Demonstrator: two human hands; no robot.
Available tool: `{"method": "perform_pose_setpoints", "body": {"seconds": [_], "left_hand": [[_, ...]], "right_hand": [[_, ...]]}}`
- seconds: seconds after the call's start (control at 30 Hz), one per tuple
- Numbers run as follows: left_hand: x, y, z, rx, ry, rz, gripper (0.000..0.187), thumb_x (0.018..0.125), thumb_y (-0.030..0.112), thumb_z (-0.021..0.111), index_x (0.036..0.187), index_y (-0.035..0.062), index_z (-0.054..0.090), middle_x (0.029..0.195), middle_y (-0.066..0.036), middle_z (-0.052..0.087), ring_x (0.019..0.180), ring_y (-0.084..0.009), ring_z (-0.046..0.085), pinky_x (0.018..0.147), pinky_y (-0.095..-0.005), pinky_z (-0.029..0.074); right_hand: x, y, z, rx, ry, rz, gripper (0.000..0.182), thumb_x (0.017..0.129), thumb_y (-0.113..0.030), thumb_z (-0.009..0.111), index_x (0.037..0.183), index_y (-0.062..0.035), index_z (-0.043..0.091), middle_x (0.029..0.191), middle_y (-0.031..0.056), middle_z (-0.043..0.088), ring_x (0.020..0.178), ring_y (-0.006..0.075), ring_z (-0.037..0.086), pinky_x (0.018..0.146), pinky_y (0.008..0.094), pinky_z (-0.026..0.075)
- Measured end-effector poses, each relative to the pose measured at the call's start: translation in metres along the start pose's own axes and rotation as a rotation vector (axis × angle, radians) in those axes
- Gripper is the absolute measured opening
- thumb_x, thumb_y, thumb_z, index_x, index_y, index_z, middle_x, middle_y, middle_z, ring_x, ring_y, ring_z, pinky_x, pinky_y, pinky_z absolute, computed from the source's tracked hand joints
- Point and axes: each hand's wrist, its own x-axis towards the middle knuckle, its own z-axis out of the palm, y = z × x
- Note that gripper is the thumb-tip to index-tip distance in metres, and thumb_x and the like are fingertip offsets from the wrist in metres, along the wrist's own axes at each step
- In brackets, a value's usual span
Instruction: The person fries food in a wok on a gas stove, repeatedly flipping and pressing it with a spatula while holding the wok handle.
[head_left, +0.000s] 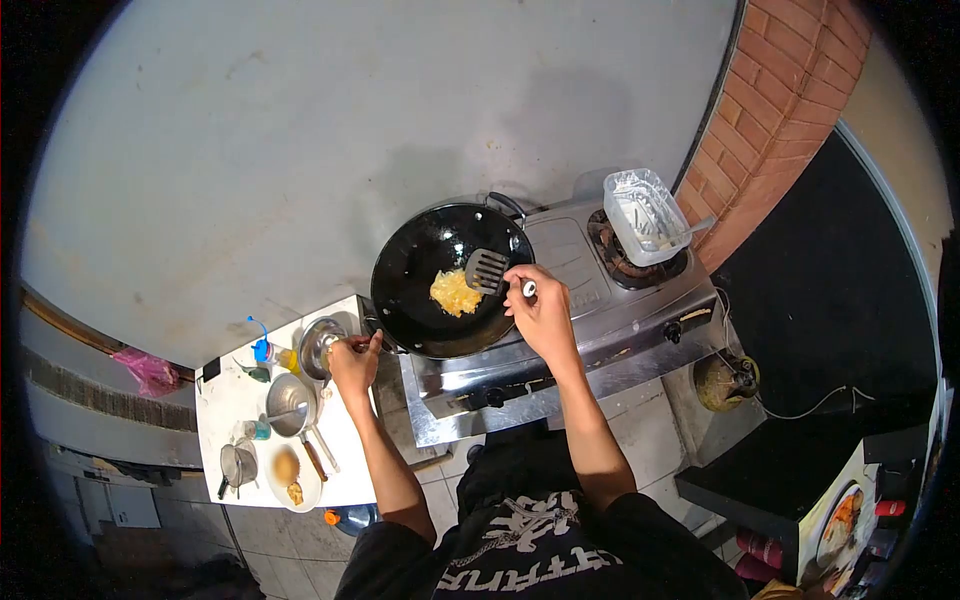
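1. Our right hand (541,312) is closed around the handle of a black slotted spatula (487,271), held over the wok (408,297).
2. Our left hand (355,364) has its fingers bent at the wok's near-left handle (374,325); we cannot tell whether they close on it or only touch it.
3. The flat, egg-like piece of food (456,293) lies in the wok, near the middle, with the spatula's blade at its right edge.
4. We judge the frying well under way: the piece holds together and shows golden patches among paler yellow. Its underside is hidden, so how done it is there we cannot tell. It is in the pan, not lifted out.
5. The spatula's slotted blade points left in our view, toward the food; its long axis runs roughly left to right, the handle end rising toward us. The food is ragged and roundish, with no clear long axis.
6. The wok sits on the left side of the gas stove (556,247). On the white table (345,488) to our left are a steel bowl (316,343), a saucepan (283,393) and a plate (312,484) bearing browned food.
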Motion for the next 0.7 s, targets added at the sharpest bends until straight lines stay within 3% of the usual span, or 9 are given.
{"method": "perform_pose_setpoints", "body": {"seconds": [0.17,0.23,0.37,0.47,0.53,0.7], "left_hand": [[-0.001,0.01,-0.007,0.017,-0.031,0.008,0.032,0.07,0.027,0.08,0.079,-0.0028,0.071,0.066,-0.016,0.066,0.062,-0.0273,0.065,0.064,-0.0348,0.05],[0.0,0.006,-0.005,0.016,-0.026,0.019,0.032,0.07,0.027,0.079,0.08,-0.0029,0.071,0.066,-0.016,0.066,0.062,-0.0272,0.066,0.064,-0.0346,0.05],[-0.002,0.007,-0.005,0.003,-0.015,0.017,0.032,0.07,0.025,0.08,0.079,-0.0039,0.07,0.066,-0.016,0.066,0.061,-0.0261,0.066,0.063,-0.0338,0.05],[-0.004,0.008,-0.003,-0.031,0.013,-0.008,0.032,0.07,0.024,0.081,0.078,-0.0051,0.069,0.064,-0.015,0.065,0.058,-0.0229,0.063,0.061,-0.0325,0.049],[-0.006,0.007,-0.001,-0.064,0.022,-0.027,0.033,0.071,0.024,0.081,0.078,-0.0058,0.069,0.063,-0.014,0.064,0.057,-0.0209,0.062,0.06,-0.0316,0.048],[-0.013,0.008,0.002,-0.149,0.058,-0.024,0.034,0.073,0.024,0.08,0.078,-0.0073,0.068,0.061,-0.012,0.063,0.054,-0.0164,0.058,0.057,-0.0297,0.047]], "right_hand": [[0.0,0.0,-0.004,-0.004,-0.016,-0.013,0.012,0.078,0.004,0.059,0.09,0.0039,0.06,0.082,0.0135,0.062,0.062,0.0219,0.064,0.052,0.0297,0.051],[0.001,0.003,-0.007,-0.102,-0.074,-0.116,0.009,0.084,0.005,0.054,0.09,0.0051,0.061,0.088,0.009,0.062,0.063,0.0131,0.063,0.053,0.0237,0.054],[0.003,0.009,-0.004,-0.107,-0.085,-0.117,0.006,0.084,0.004,0.055,0.088,0.0052,0.06,0.087,0.0083,0.061,0.063,0.0129,0.063,0.051,0.0228,0.053],[0.003,0.008,0.001,-0.042,-0.051,-0.058,0.005,0.078,0.002,0.062,0.082,0.0043,0.06,0.078,0.0115,0.06,0.063,0.0182,0.063,0.051,0.0276,0.048],[0.002,0.002,0.003,0.07,-0.072,0.104,0.012,0.083,-0.003,0.064,0.078,0.0065,0.059,0.075,0.0102,0.058,0.056,0.017,0.064,0.044,0.026,0.048],[0.003,0.005,0.009,0.109,-0.124,0.101,0.021,0.087,-0.008,0.063,0.075,0.0085,0.058,0.071,0.0095,0.057,0.05,0.0161,0.063,0.038,0.0255,0.047]]}}
